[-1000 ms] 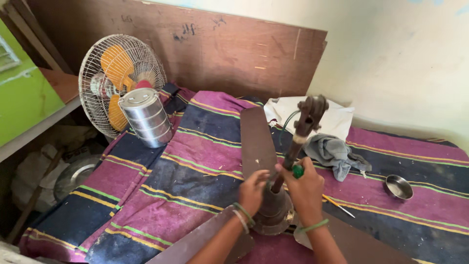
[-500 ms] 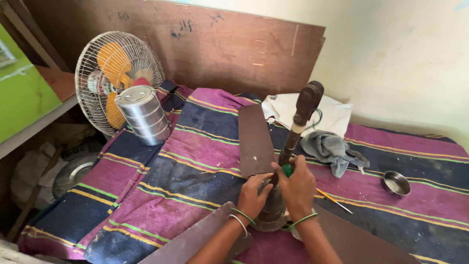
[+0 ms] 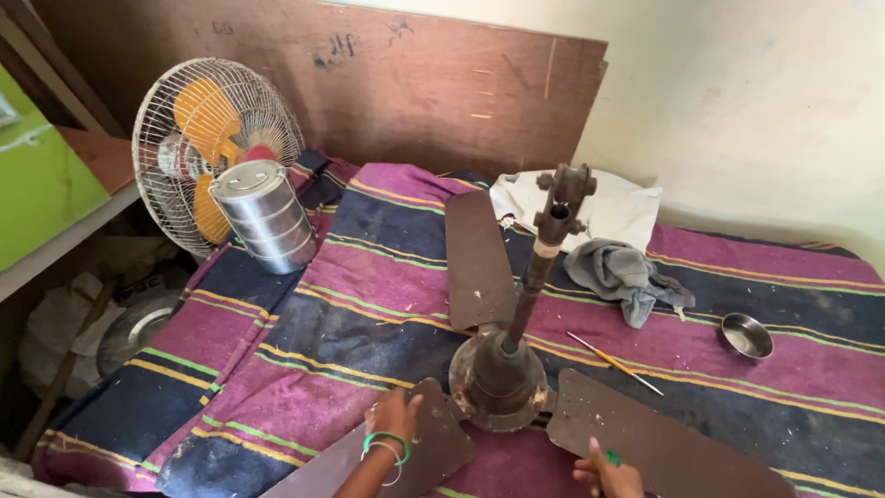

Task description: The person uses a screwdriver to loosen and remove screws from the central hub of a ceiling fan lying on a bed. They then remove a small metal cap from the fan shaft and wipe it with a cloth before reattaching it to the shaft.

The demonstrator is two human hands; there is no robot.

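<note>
The brown ceiling fan (image 3: 502, 369) lies in the middle of a striped blanket (image 3: 350, 295), its rod rising toward 12 o'clock and three blades spread flat. The left hand (image 3: 396, 415) rests fingers-down on the 7 o'clock blade, holding nothing. The right hand (image 3: 608, 475) sits on the 4 o'clock blade, pinching a small green object (image 3: 612, 457). A small steel bowl (image 3: 747, 337) at 3 o'clock looks empty. A closed stacked steel tiffin (image 3: 265, 217) stands at 10 o'clock before a table fan (image 3: 207, 148); its contents are hidden.
</note>
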